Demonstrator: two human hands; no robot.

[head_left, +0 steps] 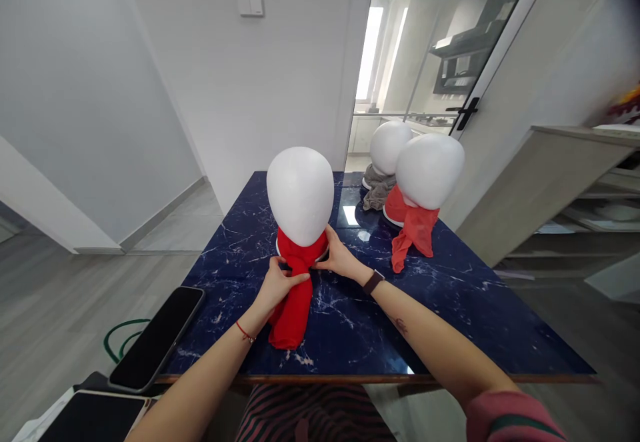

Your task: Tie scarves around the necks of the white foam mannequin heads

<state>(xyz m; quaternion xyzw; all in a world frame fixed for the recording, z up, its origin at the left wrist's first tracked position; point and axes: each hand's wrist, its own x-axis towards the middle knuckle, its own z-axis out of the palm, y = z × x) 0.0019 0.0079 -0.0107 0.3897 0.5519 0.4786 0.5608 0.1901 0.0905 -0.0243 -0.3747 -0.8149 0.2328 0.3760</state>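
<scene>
A white mannequin head point(300, 192) stands upright on the dark blue marbled table in front of me. Around its neck is a bright red scarf point(291, 315), gathered at the front, its tail lying toward me on the tabletop. My left hand point(280, 285) pinches the scarf just below the gathered part, thumb across the front. At the right side of the neck, my right hand point(341, 255) has its fingers against the scarf and the base, thumb pointing toward the knot. Whether the right fingers grip any cloth is hidden.
Two more white mannequin heads stand at the back right, one with a coral scarf point(417, 229), the other with a grey scarf point(379, 189). A black phone point(157, 339) lies at the table's left edge. Behind are a wall and a glass door point(425, 42).
</scene>
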